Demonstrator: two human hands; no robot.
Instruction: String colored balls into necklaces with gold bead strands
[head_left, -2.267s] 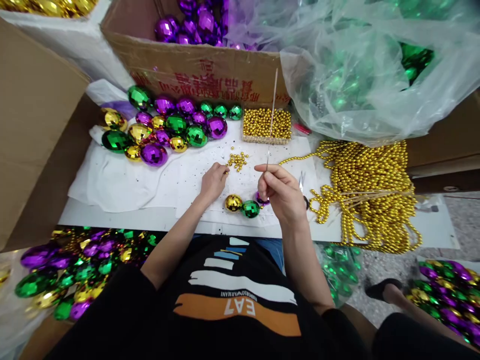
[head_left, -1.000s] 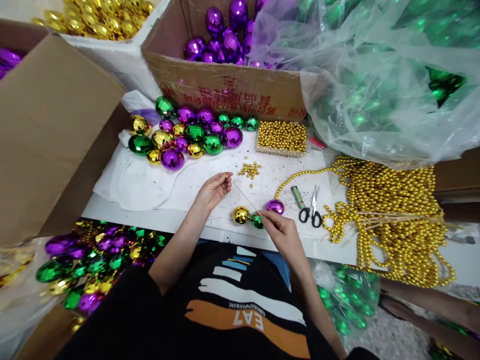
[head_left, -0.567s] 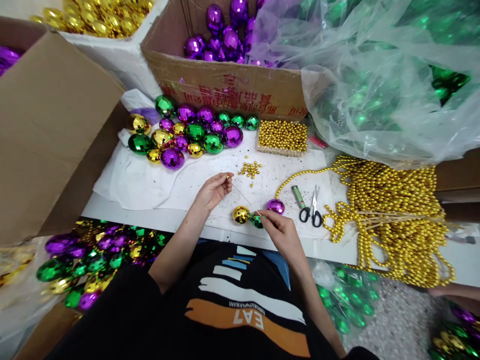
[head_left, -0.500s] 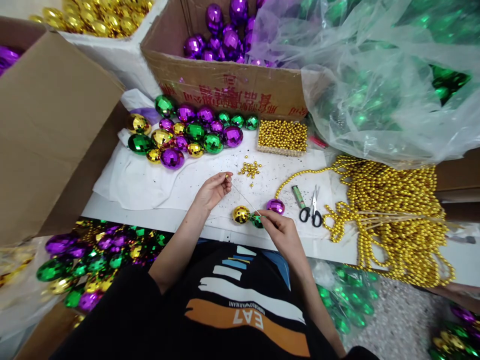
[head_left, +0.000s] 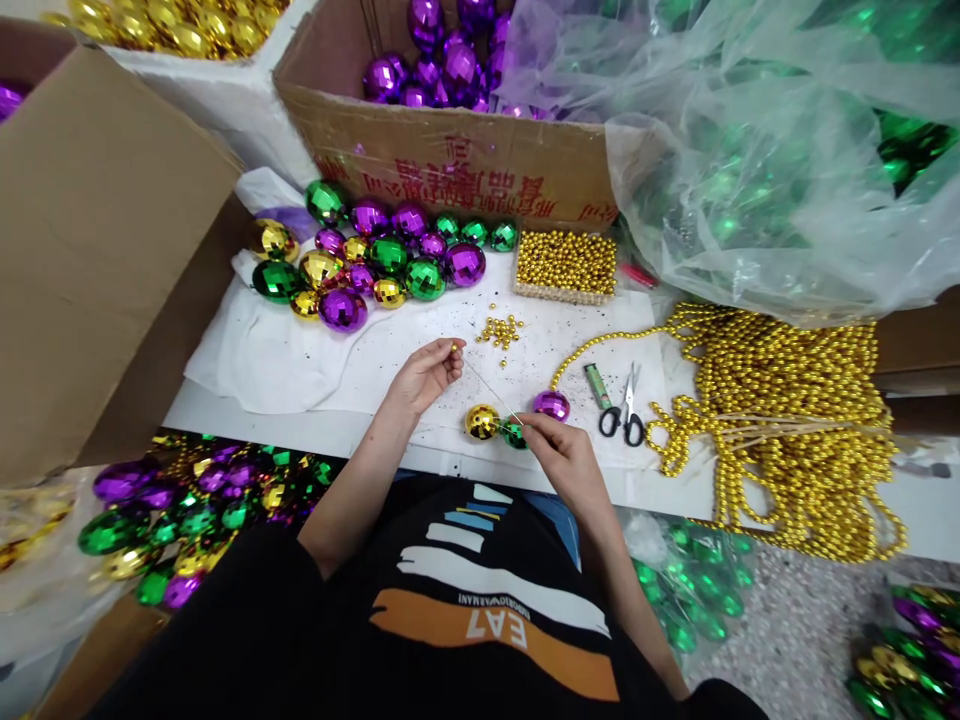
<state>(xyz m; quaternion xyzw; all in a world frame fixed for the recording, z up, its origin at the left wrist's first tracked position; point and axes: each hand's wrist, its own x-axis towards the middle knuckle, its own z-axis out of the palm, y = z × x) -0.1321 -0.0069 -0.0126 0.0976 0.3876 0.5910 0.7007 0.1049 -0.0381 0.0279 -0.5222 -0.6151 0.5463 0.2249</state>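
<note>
My left hand (head_left: 431,374) pinches a small gold bead (head_left: 454,348) between thumb and fingertips. A thin, straight, pale thread (head_left: 491,388) runs from near that bead down to my right hand (head_left: 564,455), whose thumb and forefinger are closed on it. Just left of the right fingertips, a green faceted ball (head_left: 513,433) lies partly hidden beside a gold faceted ball (head_left: 481,421). Behind the right hand rests a purple faceted ball (head_left: 551,405), joined to a gold bead strand (head_left: 600,347). Loose gold beads (head_left: 501,330) are scattered beyond the left hand.
A tray of gold beads (head_left: 567,264) stands before a cardboard box (head_left: 450,160). Scissors (head_left: 628,410) and a green lighter (head_left: 597,386) lie right, near heaped bead strands (head_left: 795,440). Clustered faceted balls (head_left: 388,256) lie back left; an open carton (head_left: 112,250) flanks them.
The camera view has shifted slightly. Both hands keep nearly the same place and grip, with the thread still stretched between them.
</note>
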